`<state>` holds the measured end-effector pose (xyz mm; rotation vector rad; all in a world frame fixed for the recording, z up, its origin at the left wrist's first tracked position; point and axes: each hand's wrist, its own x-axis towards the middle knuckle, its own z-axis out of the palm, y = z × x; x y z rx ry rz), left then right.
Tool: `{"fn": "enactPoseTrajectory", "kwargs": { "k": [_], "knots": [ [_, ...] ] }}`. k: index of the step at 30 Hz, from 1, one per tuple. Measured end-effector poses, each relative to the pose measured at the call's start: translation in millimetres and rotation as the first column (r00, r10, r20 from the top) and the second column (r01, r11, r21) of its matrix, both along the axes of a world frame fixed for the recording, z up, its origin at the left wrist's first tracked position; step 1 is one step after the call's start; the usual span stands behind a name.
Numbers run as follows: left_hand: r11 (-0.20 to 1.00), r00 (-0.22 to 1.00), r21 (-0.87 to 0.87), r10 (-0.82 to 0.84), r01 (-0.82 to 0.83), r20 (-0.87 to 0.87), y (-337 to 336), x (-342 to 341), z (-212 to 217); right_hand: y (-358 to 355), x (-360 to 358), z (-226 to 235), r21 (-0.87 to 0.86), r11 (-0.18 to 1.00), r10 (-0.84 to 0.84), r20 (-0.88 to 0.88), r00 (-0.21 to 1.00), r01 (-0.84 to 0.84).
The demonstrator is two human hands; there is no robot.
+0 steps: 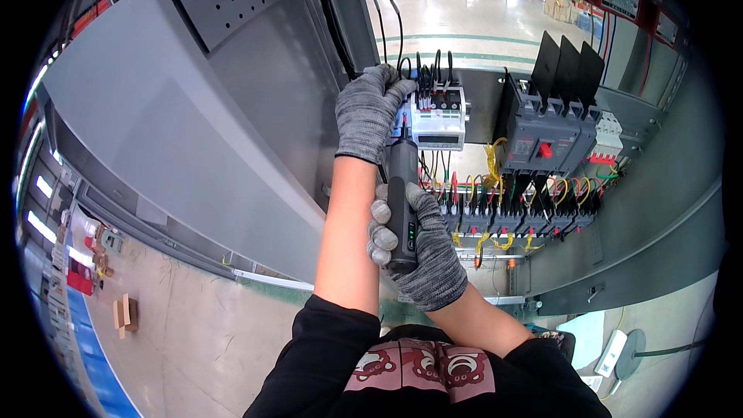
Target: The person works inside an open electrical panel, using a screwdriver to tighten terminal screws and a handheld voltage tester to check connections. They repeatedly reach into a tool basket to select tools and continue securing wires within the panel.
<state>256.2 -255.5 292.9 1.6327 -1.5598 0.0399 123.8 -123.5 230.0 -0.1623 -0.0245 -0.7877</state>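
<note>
In a grey knitted glove, my right hand (429, 251) is wrapped around a black cordless electric screwdriver (403, 170) with small green lights on its handle. Its bit points up at a small module with a bluish front (400, 119), partly covered by my left hand. My left hand (365, 112), gloved too, has its fingers curled in at the top of that module, beside black wires (425, 81); what they pinch is hidden. Just right stands a white meter-like device (439, 125) with a small display and black wires in its upper terminals.
A grey metal cabinet wall (255, 70) rises on the left. Right of my hands sit a large breaker with a red switch (545, 150), a small white breaker (608, 135) and a row of smaller breakers (503, 219) with coloured wires. A cardboard box (124, 315) lies on the floor.
</note>
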Motion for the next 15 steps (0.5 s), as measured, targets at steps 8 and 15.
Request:
{"fn": "enactPoseTrajectory", "kwargs": {
  "k": [8,15],
  "knots": [
    [0.998,0.999,0.054,0.024,-0.021,-0.046,7.3,-10.8,6.2,-5.1,-1.2,-0.3,-0.018,1.000,-0.019,-0.035,0.999,0.018],
    [0.999,0.999,0.021,0.027,-0.026,-0.041,7.4,-6.0,3.6,-3.0,1.2,5.3,-0.049,0.998,-0.055,-0.109,0.993,0.050]
  ]
}}
